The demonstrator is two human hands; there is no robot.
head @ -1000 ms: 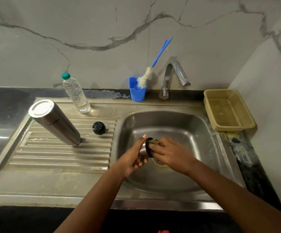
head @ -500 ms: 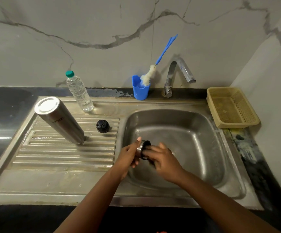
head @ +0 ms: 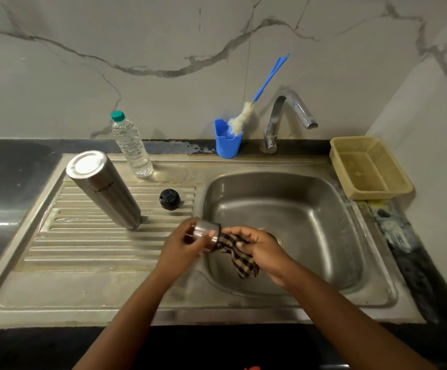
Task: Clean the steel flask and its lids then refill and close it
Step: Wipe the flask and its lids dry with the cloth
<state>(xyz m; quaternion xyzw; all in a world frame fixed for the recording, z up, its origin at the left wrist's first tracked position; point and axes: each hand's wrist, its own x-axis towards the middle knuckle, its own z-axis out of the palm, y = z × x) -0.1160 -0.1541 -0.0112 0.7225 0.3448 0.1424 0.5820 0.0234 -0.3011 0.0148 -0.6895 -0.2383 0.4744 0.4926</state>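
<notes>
Right at the sink's left edge, the steel outer lid (head: 207, 234) lies sideways in the left hand (head: 183, 245), whose fingers and thumb curl around it. A checked cloth (head: 237, 253) runs from the lid's open end into the right hand (head: 263, 249), which pinches it with curled fingers while the loose end hangs over the sink basin (head: 310, 209). Both hands are touching through the cloth and lid, just above the basin's left rim. Behind them, on the ribbed drainboard (head: 83, 249), the steel flask (head: 104, 189) stands upside down, with the black inner lid (head: 169, 199) near it to the right. Farther back stand a water bottle (head: 130, 145), a blue cup (head: 227, 140) holding a bottle brush (head: 259, 94), and the tap (head: 286, 113). A yellow basket (head: 369, 166) sits on the dark surface (head: 11, 166) right of the sink.
</notes>
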